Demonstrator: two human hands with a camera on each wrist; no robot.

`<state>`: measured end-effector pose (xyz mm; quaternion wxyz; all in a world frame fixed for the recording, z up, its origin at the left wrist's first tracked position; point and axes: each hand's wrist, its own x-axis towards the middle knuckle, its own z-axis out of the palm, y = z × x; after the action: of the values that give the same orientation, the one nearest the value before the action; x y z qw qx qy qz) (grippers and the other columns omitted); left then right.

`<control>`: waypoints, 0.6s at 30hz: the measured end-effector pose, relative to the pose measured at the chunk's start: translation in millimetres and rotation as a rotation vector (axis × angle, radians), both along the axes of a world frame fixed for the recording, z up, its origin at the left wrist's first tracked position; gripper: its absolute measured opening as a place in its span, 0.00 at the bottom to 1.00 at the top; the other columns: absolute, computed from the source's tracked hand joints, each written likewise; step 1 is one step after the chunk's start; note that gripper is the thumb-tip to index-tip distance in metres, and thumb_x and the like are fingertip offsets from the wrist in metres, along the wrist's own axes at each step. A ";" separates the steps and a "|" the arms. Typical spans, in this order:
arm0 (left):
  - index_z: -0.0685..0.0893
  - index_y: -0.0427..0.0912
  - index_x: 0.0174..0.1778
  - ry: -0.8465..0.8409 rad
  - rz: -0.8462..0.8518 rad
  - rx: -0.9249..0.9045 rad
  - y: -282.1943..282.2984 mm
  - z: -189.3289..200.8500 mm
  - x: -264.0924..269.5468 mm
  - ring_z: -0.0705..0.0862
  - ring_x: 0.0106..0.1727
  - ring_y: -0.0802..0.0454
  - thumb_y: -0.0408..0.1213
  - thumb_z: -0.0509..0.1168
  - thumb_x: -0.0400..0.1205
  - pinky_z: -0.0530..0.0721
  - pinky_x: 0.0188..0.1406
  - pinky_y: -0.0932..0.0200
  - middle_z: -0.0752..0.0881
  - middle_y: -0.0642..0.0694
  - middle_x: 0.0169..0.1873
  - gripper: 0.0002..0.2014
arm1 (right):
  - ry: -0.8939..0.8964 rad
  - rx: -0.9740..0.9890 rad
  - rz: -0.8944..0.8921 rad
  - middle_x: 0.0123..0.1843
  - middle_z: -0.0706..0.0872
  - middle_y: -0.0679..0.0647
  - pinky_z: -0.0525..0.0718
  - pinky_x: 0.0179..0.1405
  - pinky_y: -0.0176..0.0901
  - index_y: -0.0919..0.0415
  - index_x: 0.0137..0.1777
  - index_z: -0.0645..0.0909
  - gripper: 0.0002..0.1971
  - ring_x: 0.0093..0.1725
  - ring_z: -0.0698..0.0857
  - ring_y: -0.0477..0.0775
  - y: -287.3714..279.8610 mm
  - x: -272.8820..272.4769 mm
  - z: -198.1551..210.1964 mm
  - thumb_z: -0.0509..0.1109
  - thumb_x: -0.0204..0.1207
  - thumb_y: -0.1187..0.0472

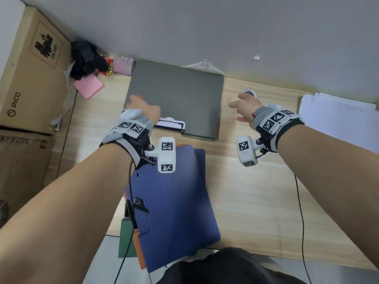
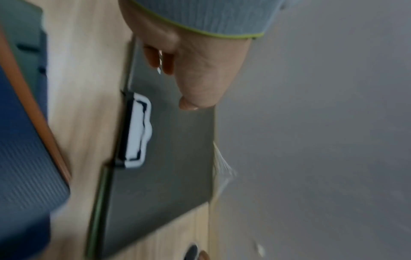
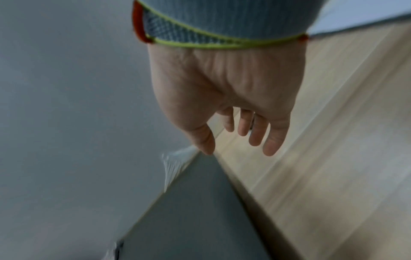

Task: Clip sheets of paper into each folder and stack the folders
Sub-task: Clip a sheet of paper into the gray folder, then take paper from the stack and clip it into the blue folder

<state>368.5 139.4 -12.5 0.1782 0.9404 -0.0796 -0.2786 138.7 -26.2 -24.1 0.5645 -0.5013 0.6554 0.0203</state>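
Observation:
A closed grey folder [image 1: 176, 95] lies flat at the back of the wooden desk [image 1: 256, 191], its white-labelled clip [image 1: 170, 125] on the near edge. My left hand [image 1: 141, 107] hovers over its near left corner with the fingers [image 2: 155, 59] loosely curled and nothing visibly held. To the right of the folder, my right hand [image 1: 244, 108] hangs with relaxed fingers, the thumb [image 3: 204, 140] close to the folder's far right corner [image 3: 200, 193]. A blue folder [image 1: 174, 201] tops an orange one [image 1: 138, 249] and a green one [image 1: 125, 238] at the front edge. Loose white sheets [image 1: 336, 115] are piled at the right.
Cardboard boxes [image 1: 30, 78] stand along the left side. Black clutter [image 1: 86, 58], a pink note pad [image 1: 88, 86] and crumpled clear plastic [image 1: 203, 65] lie by the grey wall. A small round object [image 1: 249, 92] sits behind my right hand. Cables trail off both wrists.

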 end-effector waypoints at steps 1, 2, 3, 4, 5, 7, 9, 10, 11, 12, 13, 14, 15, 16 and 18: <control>0.76 0.49 0.66 0.040 -0.067 -0.037 -10.0 5.0 -11.3 0.83 0.56 0.44 0.42 0.68 0.74 0.81 0.60 0.52 0.83 0.46 0.58 0.23 | -0.012 -0.024 0.000 0.74 0.72 0.57 0.83 0.66 0.55 0.50 0.75 0.69 0.26 0.74 0.74 0.60 -2.2 -9.4 4.8 0.69 0.79 0.62; 0.78 0.52 0.63 0.095 -0.129 -0.065 -19.0 7.9 -23.2 0.85 0.51 0.47 0.43 0.68 0.74 0.83 0.54 0.54 0.84 0.48 0.51 0.20 | -0.024 -0.049 -0.017 0.73 0.73 0.58 0.83 0.65 0.55 0.52 0.76 0.70 0.25 0.73 0.75 0.60 -4.4 -21.2 10.4 0.69 0.79 0.62; 0.81 0.53 0.60 0.138 -0.188 -0.102 -32.7 13.1 -44.6 0.86 0.47 0.49 0.44 0.68 0.75 0.83 0.49 0.56 0.85 0.50 0.47 0.17 | -0.019 -0.078 -0.051 0.72 0.74 0.59 0.83 0.65 0.55 0.55 0.76 0.70 0.26 0.71 0.77 0.60 -8.4 -43.2 19.3 0.69 0.79 0.62; 0.82 0.54 0.58 0.173 -0.257 -0.126 -46.6 15.3 -66.5 0.86 0.45 0.50 0.44 0.68 0.75 0.83 0.45 0.59 0.85 0.51 0.44 0.15 | -0.017 -0.101 -0.085 0.71 0.76 0.59 0.83 0.65 0.55 0.57 0.77 0.70 0.26 0.69 0.79 0.60 -11.9 -67.1 26.6 0.69 0.79 0.62; 0.84 0.55 0.57 0.207 -0.308 -0.170 -59.2 21.9 -89.9 0.86 0.44 0.51 0.44 0.68 0.76 0.82 0.43 0.60 0.86 0.52 0.42 0.13 | -0.007 -0.109 -0.117 0.69 0.78 0.60 0.84 0.65 0.54 0.57 0.76 0.71 0.25 0.67 0.80 0.59 -15.6 -89.8 29.0 0.69 0.79 0.62; 0.85 0.56 0.53 0.260 -0.383 -0.210 -82.3 25.8 -134.5 0.87 0.43 0.52 0.44 0.69 0.75 0.84 0.45 0.60 0.87 0.54 0.40 0.11 | 0.006 -0.101 -0.177 0.66 0.80 0.61 0.84 0.64 0.54 0.58 0.74 0.74 0.23 0.64 0.81 0.59 -21.6 -136.9 32.1 0.69 0.79 0.62; 0.85 0.59 0.49 0.302 -0.428 -0.198 -96.8 24.2 -172.8 0.88 0.42 0.52 0.47 0.69 0.71 0.87 0.49 0.56 0.88 0.54 0.40 0.11 | 0.019 -0.087 -0.212 0.65 0.81 0.61 0.84 0.64 0.54 0.60 0.73 0.75 0.22 0.61 0.82 0.59 -23.8 -176.1 32.5 0.68 0.79 0.63; 0.85 0.59 0.48 0.340 -0.439 -0.183 -101.6 19.6 -189.4 0.88 0.43 0.51 0.48 0.69 0.70 0.87 0.51 0.54 0.89 0.53 0.40 0.11 | 0.044 -0.104 -0.214 0.65 0.81 0.61 0.84 0.64 0.55 0.61 0.73 0.75 0.22 0.60 0.83 0.60 -25.3 -195.2 31.2 0.68 0.79 0.64; 0.85 0.59 0.48 0.373 -0.452 -0.188 -109.3 13.7 -214.0 0.89 0.44 0.50 0.48 0.69 0.70 0.88 0.52 0.53 0.90 0.52 0.41 0.11 | 0.069 -0.099 -0.231 0.64 0.81 0.62 0.84 0.64 0.55 0.63 0.73 0.75 0.22 0.58 0.83 0.60 -27.1 -220.3 33.3 0.68 0.79 0.65; 0.85 0.57 0.49 0.403 -0.479 -0.187 -114.4 10.2 -237.6 0.89 0.47 0.48 0.47 0.70 0.71 0.88 0.55 0.51 0.90 0.49 0.43 0.11 | 0.113 -0.107 -0.240 0.64 0.82 0.63 0.84 0.64 0.55 0.65 0.73 0.75 0.22 0.57 0.84 0.61 -29.2 -245.1 31.9 0.68 0.79 0.66; 0.86 0.53 0.52 0.434 -0.495 -0.183 -119.8 6.6 -261.6 0.89 0.49 0.46 0.45 0.71 0.72 0.88 0.57 0.49 0.90 0.46 0.45 0.12 | 0.147 -0.102 -0.272 0.66 0.82 0.64 0.83 0.65 0.55 0.66 0.73 0.76 0.21 0.59 0.84 0.62 -30.3 -268.2 28.9 0.67 0.79 0.67; 0.87 0.48 0.55 0.466 -0.494 -0.177 -123.7 2.9 -282.1 0.89 0.51 0.43 0.43 0.72 0.74 0.87 0.58 0.46 0.90 0.43 0.48 0.14 | 0.204 -0.111 -0.257 0.68 0.82 0.64 0.82 0.66 0.55 0.66 0.72 0.77 0.20 0.62 0.84 0.64 -31.1 -289.2 23.0 0.66 0.79 0.67; 0.86 0.43 0.59 0.493 -0.487 -0.164 -128.4 -4.9 -303.5 0.89 0.53 0.42 0.40 0.72 0.76 0.87 0.60 0.45 0.90 0.40 0.50 0.15 | 0.237 -0.076 -0.283 0.69 0.82 0.62 0.81 0.67 0.52 0.64 0.71 0.77 0.19 0.66 0.83 0.63 -31.3 -313.0 15.2 0.64 0.80 0.67; 0.86 0.39 0.62 0.517 -0.495 -0.134 -128.2 -9.2 -314.9 0.89 0.55 0.41 0.39 0.72 0.78 0.87 0.61 0.45 0.89 0.38 0.53 0.17 | 0.302 -0.080 -0.203 0.70 0.82 0.60 0.80 0.67 0.49 0.62 0.71 0.78 0.18 0.67 0.82 0.61 -32.1 -328.3 7.4 0.61 0.82 0.65; 0.85 0.34 0.64 0.537 -0.565 -0.048 -134.7 -20.2 -350.1 0.88 0.59 0.40 0.37 0.69 0.80 0.85 0.63 0.46 0.88 0.37 0.60 0.18 | 0.428 -0.086 -0.043 0.69 0.83 0.55 0.81 0.63 0.43 0.59 0.70 0.78 0.18 0.63 0.83 0.60 -25.2 -358.1 7.1 0.58 0.83 0.63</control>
<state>18.4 4.6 -32.6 0.1311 0.7706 -0.2925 -0.5508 -219.5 -51.3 -17.0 0.3910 -0.4951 0.7711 0.0861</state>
